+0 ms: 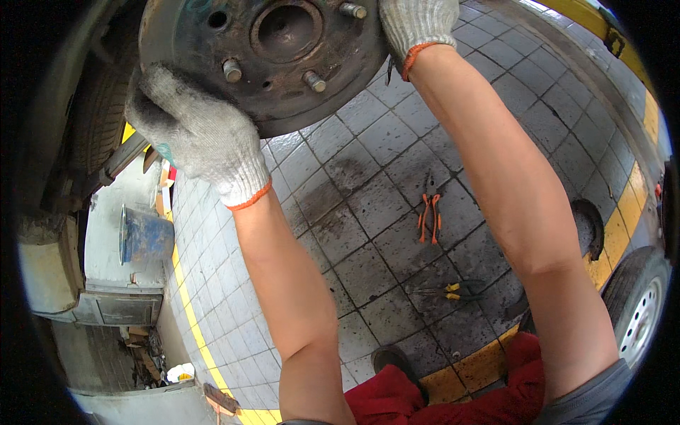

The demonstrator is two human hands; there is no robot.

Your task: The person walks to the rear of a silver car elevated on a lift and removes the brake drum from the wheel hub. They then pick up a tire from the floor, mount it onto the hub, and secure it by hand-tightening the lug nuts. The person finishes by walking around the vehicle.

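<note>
A rusty, dark brake drum (191, 53) with three wheel studs and a round centre hub faces me at the top of the view; its upper part is cut off. My left hand (198, 131), in a grey knit glove with an orange cuff, grips the drum's lower left rim. On the drum's right side, my right hand (419, 20) in a matching glove holds the edge. The fingers of both hands are partly hidden by the drum or the frame edge.
On the grey tiled floor lie orange-handled pliers (429, 218) and yellow-and-dark-handled pliers (453, 290). A curved dark part (589, 228) and a wheel (641, 312) are at right. A blue bucket (145, 236) stands left, below a tyre (105, 127).
</note>
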